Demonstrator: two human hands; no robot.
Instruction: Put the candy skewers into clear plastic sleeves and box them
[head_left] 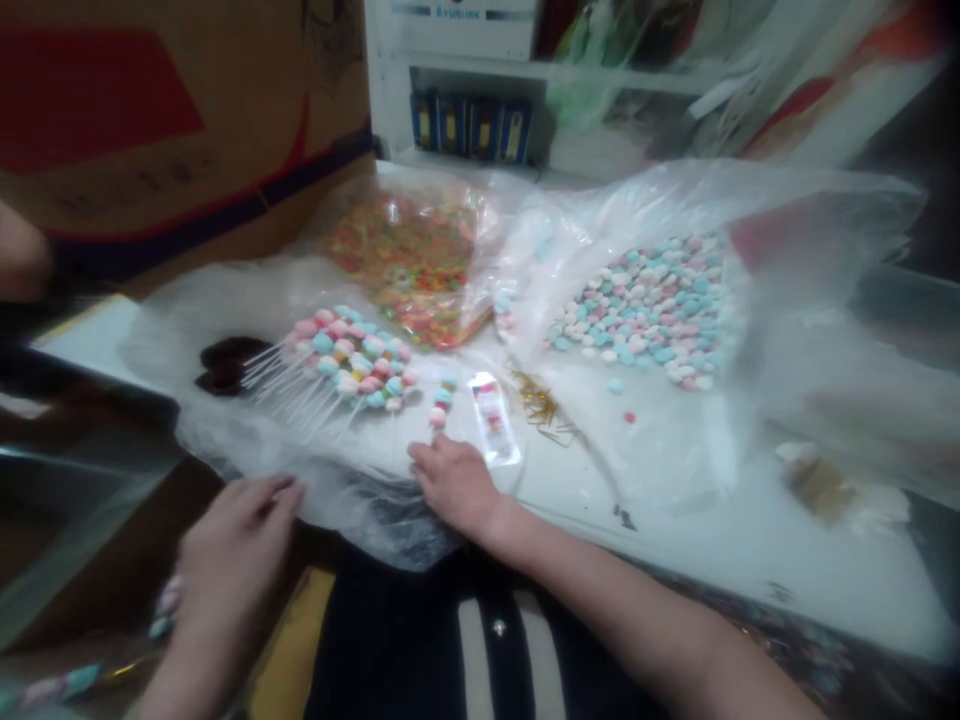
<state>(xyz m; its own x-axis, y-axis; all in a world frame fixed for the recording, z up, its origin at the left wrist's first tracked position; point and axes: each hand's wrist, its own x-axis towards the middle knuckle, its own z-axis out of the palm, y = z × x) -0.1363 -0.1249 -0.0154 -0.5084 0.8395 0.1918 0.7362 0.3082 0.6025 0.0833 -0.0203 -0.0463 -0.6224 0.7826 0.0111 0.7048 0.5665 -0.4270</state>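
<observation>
My right hand [457, 487] rests at the near edge of the white table, its fingers closed at the lower end of a short candy skewer [442, 400] in pink, white and blue. Just right of it lies a shiny clear wrapper [493, 418] with coloured print or candy showing. My left hand [238, 532] hovers over the front edge at the left, blurred; its fingers are loosely bent, a gap shows at the thumb, and I see nothing between them. Ahead of both hands, a pile of candy skewers [352, 360] on white sticks lies on clear plastic.
Behind are a bag of orange-red gummies [409, 250] and an open bag of pastel candies [652, 310]. Gold twist ties [541, 402] lie mid-table. A large carton [187, 130] stands back left; wrapped candy skewers [67, 688] show low left. A person's arm [21, 250] is at the far left.
</observation>
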